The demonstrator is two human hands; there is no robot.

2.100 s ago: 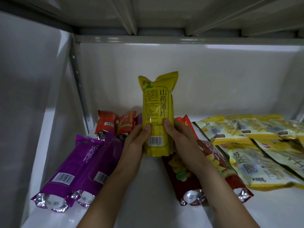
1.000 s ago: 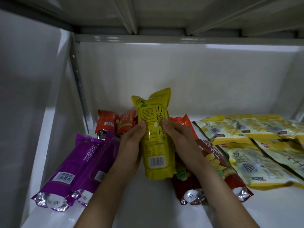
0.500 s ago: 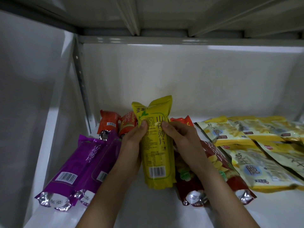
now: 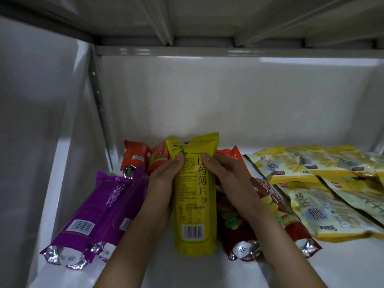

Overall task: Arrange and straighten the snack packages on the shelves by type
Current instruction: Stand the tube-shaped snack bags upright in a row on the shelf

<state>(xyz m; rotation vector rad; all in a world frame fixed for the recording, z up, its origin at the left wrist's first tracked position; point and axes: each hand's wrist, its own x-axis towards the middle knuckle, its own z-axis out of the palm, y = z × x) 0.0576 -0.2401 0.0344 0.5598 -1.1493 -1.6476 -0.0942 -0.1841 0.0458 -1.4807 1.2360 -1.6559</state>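
Observation:
A long yellow snack package [image 4: 194, 204] lies lengthwise on the white shelf [image 4: 342, 267], barcode end toward me. My left hand [image 4: 164, 181] grips its left side near the far end, thumb on top. My right hand [image 4: 226, 175] grips the right side the same way. Two purple packages [image 4: 99, 213] lie side by side to the left. Dark red packages [image 4: 268, 206] lie to the right, partly under my right forearm. Orange-red packages [image 4: 135, 156] sit behind the purple ones.
Several pale yellow flat bags [image 4: 315, 194] overlap across the right part of the shelf. A perforated metal upright [image 4: 99, 113] stands at the back left corner. The upper shelf's underside [image 4: 187, 21] hangs close overhead, and a white side wall [image 4: 37, 121] closes the left.
The yellow package was held upright above the shelf; both hands have lowered it flat between the purple and dark red packages and slid up toward its far end.

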